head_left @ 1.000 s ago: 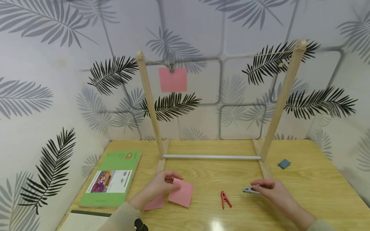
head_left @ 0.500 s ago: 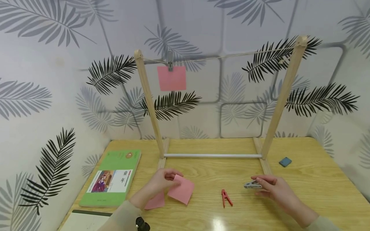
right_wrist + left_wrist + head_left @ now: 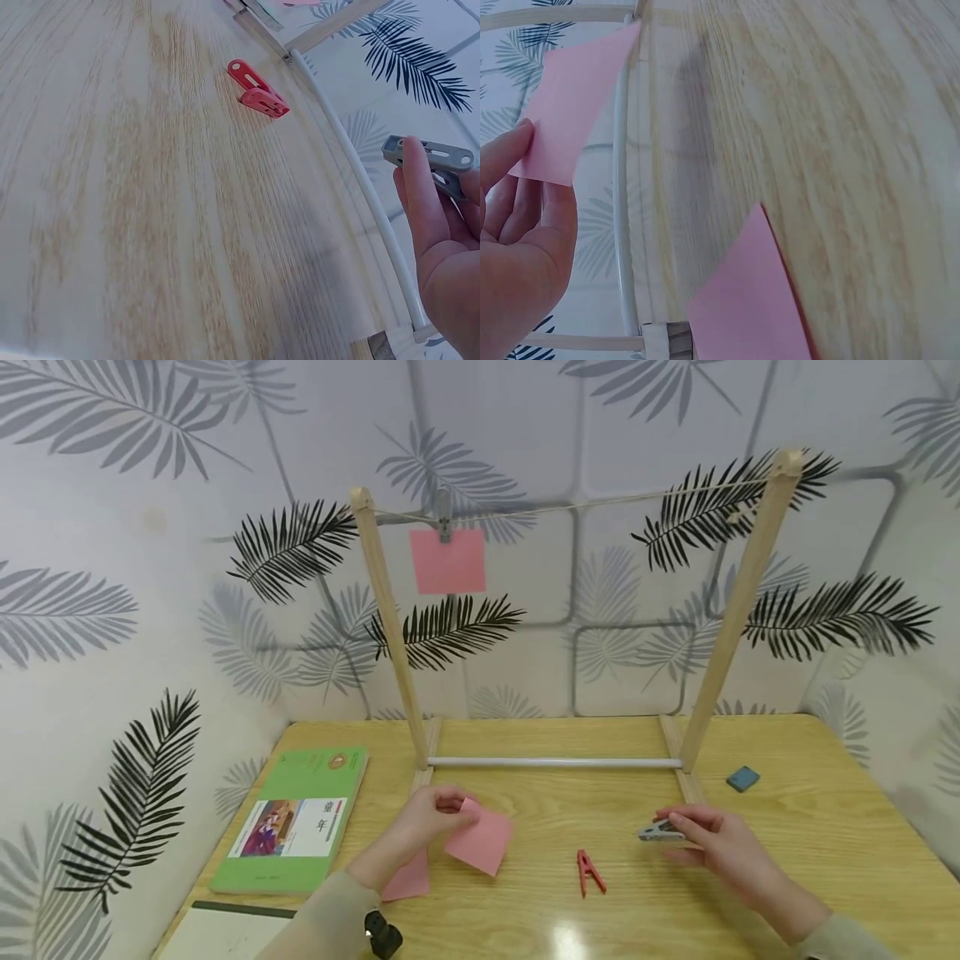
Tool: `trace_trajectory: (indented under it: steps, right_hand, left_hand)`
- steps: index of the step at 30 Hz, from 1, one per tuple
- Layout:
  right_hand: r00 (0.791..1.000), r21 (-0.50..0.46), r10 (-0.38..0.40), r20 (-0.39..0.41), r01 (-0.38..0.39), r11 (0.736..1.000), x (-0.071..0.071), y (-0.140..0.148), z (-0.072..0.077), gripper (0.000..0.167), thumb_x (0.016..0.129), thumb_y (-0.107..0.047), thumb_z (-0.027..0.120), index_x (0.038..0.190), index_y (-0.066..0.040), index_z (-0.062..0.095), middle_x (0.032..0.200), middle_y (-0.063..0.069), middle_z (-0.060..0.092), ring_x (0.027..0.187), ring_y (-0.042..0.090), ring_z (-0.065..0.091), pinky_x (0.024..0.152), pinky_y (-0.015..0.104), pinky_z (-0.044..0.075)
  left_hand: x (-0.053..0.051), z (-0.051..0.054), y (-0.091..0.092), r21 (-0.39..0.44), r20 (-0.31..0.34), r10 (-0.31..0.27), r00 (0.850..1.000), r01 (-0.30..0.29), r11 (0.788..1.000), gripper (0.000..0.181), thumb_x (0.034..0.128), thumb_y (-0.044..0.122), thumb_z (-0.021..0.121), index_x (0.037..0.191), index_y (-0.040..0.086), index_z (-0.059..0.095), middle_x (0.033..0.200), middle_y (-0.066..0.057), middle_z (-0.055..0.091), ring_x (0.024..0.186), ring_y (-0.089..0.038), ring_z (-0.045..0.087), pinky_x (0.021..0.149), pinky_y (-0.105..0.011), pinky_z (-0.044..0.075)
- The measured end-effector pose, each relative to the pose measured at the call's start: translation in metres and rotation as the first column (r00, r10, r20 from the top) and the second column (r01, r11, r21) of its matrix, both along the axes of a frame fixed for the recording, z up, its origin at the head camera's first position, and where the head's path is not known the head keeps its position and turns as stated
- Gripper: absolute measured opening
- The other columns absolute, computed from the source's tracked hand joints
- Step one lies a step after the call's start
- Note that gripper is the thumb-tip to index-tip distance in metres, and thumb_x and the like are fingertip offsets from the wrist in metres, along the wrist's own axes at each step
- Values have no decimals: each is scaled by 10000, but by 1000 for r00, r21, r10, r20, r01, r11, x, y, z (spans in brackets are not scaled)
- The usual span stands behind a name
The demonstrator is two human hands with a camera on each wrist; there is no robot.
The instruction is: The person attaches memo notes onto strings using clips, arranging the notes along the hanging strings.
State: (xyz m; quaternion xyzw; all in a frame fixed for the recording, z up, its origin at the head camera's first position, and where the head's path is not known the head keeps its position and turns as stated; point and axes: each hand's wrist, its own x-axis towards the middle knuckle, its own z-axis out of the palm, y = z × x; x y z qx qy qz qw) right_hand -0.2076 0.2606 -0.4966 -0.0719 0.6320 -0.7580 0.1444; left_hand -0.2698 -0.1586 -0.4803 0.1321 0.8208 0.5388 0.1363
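My left hand (image 3: 423, 827) pinches a pink paper note (image 3: 482, 839) by one corner, thumb on top, above the table. In the left wrist view that note (image 3: 570, 105) hangs off the surface, while a second pink note (image 3: 754, 300) lies on the wood. My right hand (image 3: 723, 852) holds a grey clothespin (image 3: 660, 831) between thumb and fingers. A red clothespin (image 3: 589, 872) lies on the table between the hands. Higher up, another pink note (image 3: 450, 562) hangs from a string (image 3: 577, 512) by a grey clothespin (image 3: 445, 518).
A wooden frame (image 3: 731, 618) with a white crossbar (image 3: 555, 762) stands at the back, carrying the string. On the left lie a green book (image 3: 292, 822) and a notebook (image 3: 225, 935). A small blue block (image 3: 743, 778) sits at the right.
My left hand has lifted slightly up and right with its pink note. The right hand has shifted a little up and right, holding the grey clothespin.
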Motion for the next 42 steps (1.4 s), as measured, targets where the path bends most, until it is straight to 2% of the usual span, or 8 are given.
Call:
trace_trajectory:
  steps: [9,17,21,24,28,34,38,42]
  right_hand:
    - [999,-93,6,-40,-9,996,-2,-3,5,242,1023,-66,524,1106,-134,740,1086,-35,720,1015,85,696,881,263,560]
    - [998,-206,-4,-70,-10,979,-5,-5,10,287,1040,-30,462,1081,-95,738,1124,-40,715,1049,100,690,907,279,553]
    - [997,-194,3,-83,-19,981,-6,-6,14,311,1044,-33,452,1110,-139,737,1133,-32,695,1064,100,682,927,286,547]
    - [995,-203,0,-96,-19,979,-7,-8,16,308,1041,-21,453,1128,-129,728,1141,-29,683,1071,102,680,932,287,544]
    - [994,-228,5,-108,-30,973,-8,-9,17,330,1018,39,466,1162,-120,717,1145,-14,688,1078,98,678,933,270,540]
    - [993,-227,-11,-117,-16,974,-9,-11,24,352,1001,65,482,1155,-145,720,1138,-12,689,1066,97,684,929,251,536]
    - [991,-246,-44,-129,11,969,-11,-13,32,326,1018,30,474,1192,-114,709,1169,-43,685,1068,100,685,917,277,548]
    - [989,-214,-65,-131,36,976,-13,-16,41,342,1029,-10,473,1213,-189,699,1179,-70,673,1065,74,675,903,273,556]
  left_hand:
    - [-3,8,8,28,-28,-12,1000,12,1000,227,886,136,748,1075,11,727,995,-56,719,864,-75,629,758,-234,513]
    - [-5,16,11,51,-13,21,1000,-21,998,229,886,143,750,1075,16,732,977,-39,732,846,-67,637,752,-234,514]
    - [-8,20,12,63,-40,13,999,-11,998,226,884,136,750,1066,3,732,953,-39,727,825,-66,630,726,-230,514]
    - [-9,22,12,65,-55,3,999,0,998,215,884,140,752,1057,13,736,949,-32,719,823,-72,626,722,-231,512]
    - [-9,23,12,67,-48,-1,999,4,998,208,878,154,761,1046,32,743,937,-12,717,819,-74,630,727,-231,509]
    - [-11,31,19,120,-33,-8,999,12,993,243,898,145,736,1092,-2,717,932,11,723,824,-71,631,749,-234,516]
    - [-15,38,26,114,-36,18,999,-13,993,248,907,160,726,1104,10,710,964,2,705,858,-80,612,774,-243,507]
    - [-15,42,29,115,-24,35,999,-32,993,244,911,193,724,1110,51,722,1006,-20,698,890,-95,608,809,-256,521]
